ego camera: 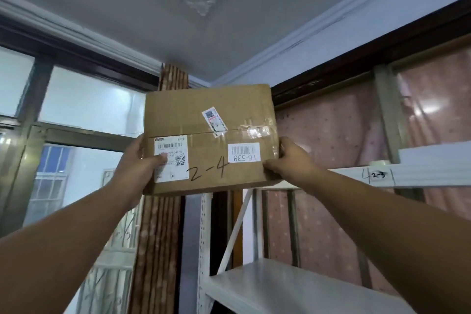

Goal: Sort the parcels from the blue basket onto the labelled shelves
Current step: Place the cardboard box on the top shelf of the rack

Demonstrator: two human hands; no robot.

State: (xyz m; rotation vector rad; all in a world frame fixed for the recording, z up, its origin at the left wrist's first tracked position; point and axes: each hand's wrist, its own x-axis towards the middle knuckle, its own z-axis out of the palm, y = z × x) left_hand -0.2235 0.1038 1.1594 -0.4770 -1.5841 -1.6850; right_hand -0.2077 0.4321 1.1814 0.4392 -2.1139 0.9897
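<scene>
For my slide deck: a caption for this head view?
Both hands, left and right, lift a cardboard parcel marked 2-4 toward the white shelf.

Fine print on the shipping label [170, 158] of a raised cardboard parcel [209, 139] is too blurred to read, and the left hand [134, 166] lays its thumb across part of it; that hand's fingers are hidden behind the box, as are those of the right hand [293, 160]. A small tilted sticker [214, 119] near the taped seam is illegible. The parcel covers the left end of the upper shelf [382, 173], whose right end, like both forearms, is cut off by the frame edge
</scene>
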